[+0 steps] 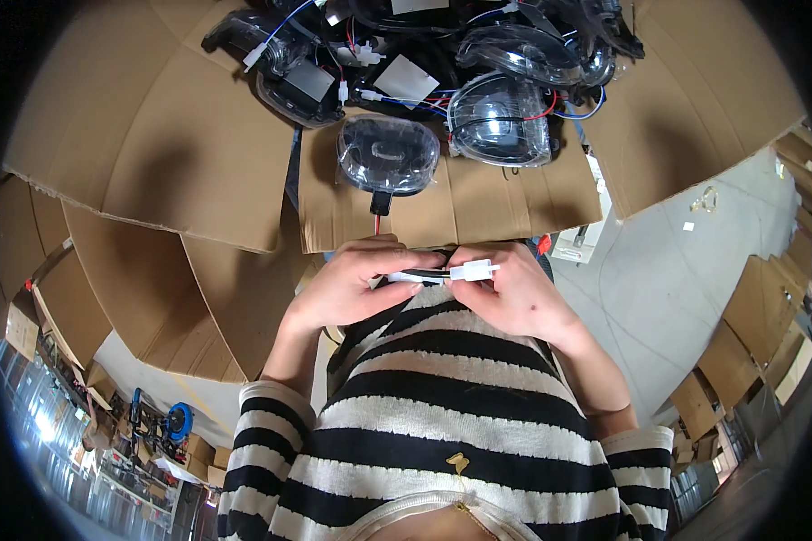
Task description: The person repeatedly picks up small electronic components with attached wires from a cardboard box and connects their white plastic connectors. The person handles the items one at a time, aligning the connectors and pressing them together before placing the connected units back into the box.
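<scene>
My left hand (356, 278) is closed, pinching black-sheathed wires (429, 273) and a white piece under them between thumb and fingers. Opposite it, my right hand (510, 287) grips a white plastic wire connector (472, 270), its pronged end pointing right. The wires run between the two hands, close in front of my striped top. Just beyond my left hand, a clear-lensed lamp (388, 162) lies on the cardboard, wrapped in plastic film. A red wire (377, 224) leads from its black stem down behind my left hand. My fingers partly hide the wires.
Several black lamp housings are piled at the far side, among them a clear round-lensed lamp (499, 120) with loose wires and connectors. Open cardboard flaps (153, 117) spread to both sides. A cardboard box (189, 298) stands at left, more boxes (740, 316) at right on the grey floor.
</scene>
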